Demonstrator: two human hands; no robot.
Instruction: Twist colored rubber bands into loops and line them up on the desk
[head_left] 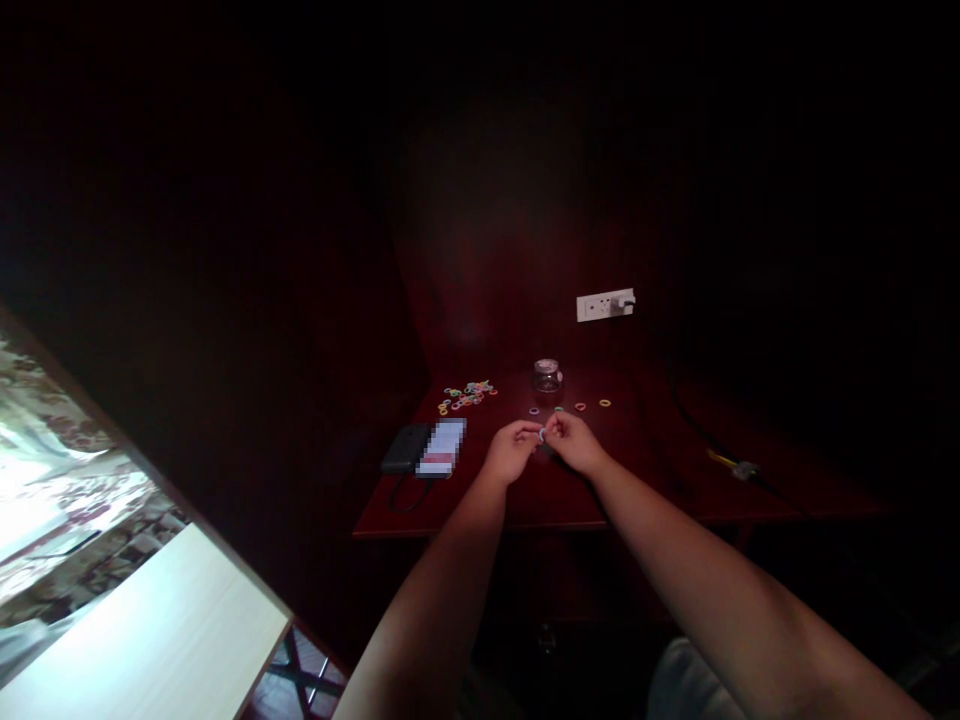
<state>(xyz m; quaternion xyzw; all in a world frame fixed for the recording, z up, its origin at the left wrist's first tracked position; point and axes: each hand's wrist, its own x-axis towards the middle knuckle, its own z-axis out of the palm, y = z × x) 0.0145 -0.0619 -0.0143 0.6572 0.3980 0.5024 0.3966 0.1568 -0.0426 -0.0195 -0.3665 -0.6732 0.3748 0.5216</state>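
A small pale blue ring is held between my two hands above the dark red table. My left hand pinches its left side, and my right hand pinches its right side. Just beyond my fingers, a purple ring, a green ring, an orange-red ring and a yellow ring lie in a loose row. Behind them stands a clear jar with a pale lid. A pile of colourful rings is spread at the back left.
A black case and a lit phone lie at the left, with a dark cable near them. The wall carries a white socket strip with a plug. Towards the right are a cable and a yellow-and-grey item.
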